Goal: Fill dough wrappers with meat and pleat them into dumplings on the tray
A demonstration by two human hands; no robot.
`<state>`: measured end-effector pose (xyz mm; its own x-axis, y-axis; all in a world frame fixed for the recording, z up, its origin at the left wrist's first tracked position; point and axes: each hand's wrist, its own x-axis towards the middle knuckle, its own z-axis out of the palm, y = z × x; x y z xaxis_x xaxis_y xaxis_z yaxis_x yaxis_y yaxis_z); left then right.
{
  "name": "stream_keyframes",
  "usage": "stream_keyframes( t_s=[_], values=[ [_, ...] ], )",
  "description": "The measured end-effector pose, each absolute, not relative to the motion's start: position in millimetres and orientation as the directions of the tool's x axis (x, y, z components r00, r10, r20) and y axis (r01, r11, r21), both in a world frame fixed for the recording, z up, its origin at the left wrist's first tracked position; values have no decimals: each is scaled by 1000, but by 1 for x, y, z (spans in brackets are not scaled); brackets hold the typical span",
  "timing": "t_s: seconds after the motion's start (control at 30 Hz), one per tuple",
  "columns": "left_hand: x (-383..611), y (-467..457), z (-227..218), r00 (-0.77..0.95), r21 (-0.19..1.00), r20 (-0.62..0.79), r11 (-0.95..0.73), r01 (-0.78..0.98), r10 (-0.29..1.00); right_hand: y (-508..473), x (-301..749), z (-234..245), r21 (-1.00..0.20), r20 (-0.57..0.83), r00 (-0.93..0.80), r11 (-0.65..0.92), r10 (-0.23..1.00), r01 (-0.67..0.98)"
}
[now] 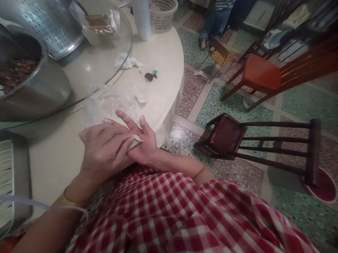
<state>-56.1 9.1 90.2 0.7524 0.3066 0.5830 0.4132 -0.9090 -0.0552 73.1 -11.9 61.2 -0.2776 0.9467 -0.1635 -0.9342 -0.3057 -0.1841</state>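
Observation:
My left hand (103,148) has its fingers closed on a pale, folded dumpling (134,141), mostly hidden behind them. Under it lies my right hand (145,146), palm up, its thumb and fingers spread, with the dumpling against the palm. White powder dusts some fingertips. Just beyond the hands is a crumpled clear plastic bag (102,105) on the table. To the left, a metal tray (22,179) holds rows of pale dumplings. A steel pot (51,93) with brown chopped filling (16,73) stands on the glass turntable.
The round table (167,63) carries a perforated metal container (46,15), a wrapped package (99,22), crumpled tissue (127,61), a dark scrap (150,77) and a plastic basket (163,10). On the tiled floor stand a dark chair (226,136) and a red-brown chair (262,72). Another person's legs (215,24) are behind.

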Motion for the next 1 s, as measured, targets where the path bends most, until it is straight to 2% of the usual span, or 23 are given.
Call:
stream_keyframes(
  t_s=[0.13,0.3,0.43,0.7,0.87,1.0],
  values=[
    [-56,7,89,729,-15,594,-901,433,340,-14,74,65,-177,-156,-247,-273,956,-946],
    [-58,3,97,727,85,516,-872,483,453,-13,78,68,-175,-169,-254,-282,952,-943],
    [-55,6,97,730,132,492,-870,476,474,-11,76,63,-181,-174,-276,-306,945,-935],
    [-52,9,95,783,78,512,-927,367,353,-15,74,61,-200,-151,-262,-289,953,-936],
    [-58,11,98,788,62,475,-908,414,391,-15,79,63,-200,-128,-289,-310,949,-929],
    [-55,10,97,767,93,484,-897,433,421,-13,78,65,-192,-149,-279,-305,949,-933]
  ],
)
